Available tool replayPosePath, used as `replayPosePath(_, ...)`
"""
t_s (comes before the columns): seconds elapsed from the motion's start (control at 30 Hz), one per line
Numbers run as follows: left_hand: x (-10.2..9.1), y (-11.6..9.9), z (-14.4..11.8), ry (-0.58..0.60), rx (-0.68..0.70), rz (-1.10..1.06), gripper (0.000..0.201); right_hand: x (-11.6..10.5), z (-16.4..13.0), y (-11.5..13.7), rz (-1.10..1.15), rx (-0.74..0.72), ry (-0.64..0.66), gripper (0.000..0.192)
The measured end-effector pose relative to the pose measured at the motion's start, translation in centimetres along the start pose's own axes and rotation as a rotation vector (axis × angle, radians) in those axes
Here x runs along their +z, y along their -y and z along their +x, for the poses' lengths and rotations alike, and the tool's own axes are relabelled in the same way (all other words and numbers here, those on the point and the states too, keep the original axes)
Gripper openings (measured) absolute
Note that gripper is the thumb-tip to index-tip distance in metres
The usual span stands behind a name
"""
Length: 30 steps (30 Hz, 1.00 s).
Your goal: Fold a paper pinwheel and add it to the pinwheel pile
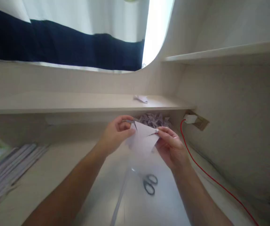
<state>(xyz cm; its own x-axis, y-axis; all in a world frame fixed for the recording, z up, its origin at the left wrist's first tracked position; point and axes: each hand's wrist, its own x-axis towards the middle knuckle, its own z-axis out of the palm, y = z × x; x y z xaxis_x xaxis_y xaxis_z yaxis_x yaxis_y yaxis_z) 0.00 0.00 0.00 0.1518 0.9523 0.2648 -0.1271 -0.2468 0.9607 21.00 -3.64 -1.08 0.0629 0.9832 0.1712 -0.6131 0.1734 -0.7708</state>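
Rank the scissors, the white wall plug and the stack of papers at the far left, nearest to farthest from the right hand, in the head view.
From the right hand:
1. White wall plug, just above and slightly right of it, at the wall.
2. Scissors, on the desk below it, slightly left.
3. Stack of papers, far across at the desk's left edge.
The first two are fairly close; the stack is plainly farthest.
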Motion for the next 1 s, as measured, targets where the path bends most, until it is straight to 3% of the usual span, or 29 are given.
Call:
replayPosePath(0.1,0.2,0.0,-0.1,-0.088,0.118,0.047,0.024,-0.1,-0.2,0.0,-0.021,-0.026,-0.005,0.026)
replayPosePath(0.2,0.6,-0.3,-0.7,-0.115,0.203,0.132,0.012,-0.2,-0.5,-0.3,-0.131,-0.102,-0.008,0.023)
replayPosePath(0.47,1.4,-2.0,-2.6,0.047,0.318,0.446,0.012,0.4,-2.0,-0.6,-0.545,-0.443,0.055,0.009)
replayPosePath(0.7,1.6,-2.1,-2.9,0.115,0.261,0.421,0.014,0.5,-2.2,-0.7,-0.64,-0.476,0.05,0.01)
replayPosePath(1.0,1.4,-2.1,-3.0,0.099,0.262,0.45,0.011,0.8,-2.6,-0.6,-0.618,-0.54,0.111,0.018)
